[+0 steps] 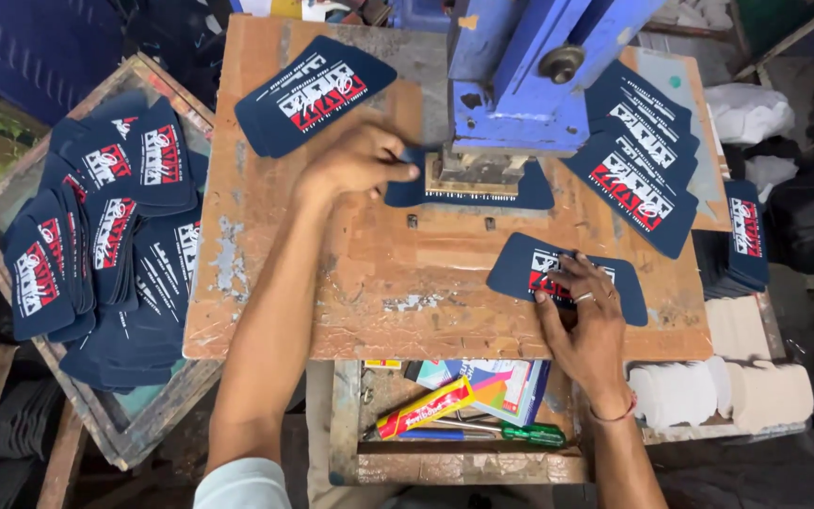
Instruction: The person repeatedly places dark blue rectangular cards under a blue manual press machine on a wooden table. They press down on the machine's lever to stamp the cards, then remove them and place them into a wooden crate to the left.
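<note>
Dozens of printed navy pieces (105, 236) already fan over the left frame (11, 203) and 2 smaller stacks (638, 155) sit on the wooden table (332, 302), while the left hand (355, 162) pinches an unfinished-looking piece (407, 191) under the blue press (520, 85) and the right hand (588, 316) presses spread fingers on another piece (520, 267), so work seems well advanced.

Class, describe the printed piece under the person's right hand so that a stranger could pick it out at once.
Start at the worn wooden table under the blue press. Near its front right edge lies a single dark blue printed piece, with the right hand resting on it. Unlike the stacked pieces behind it, it lies alone.
</note>
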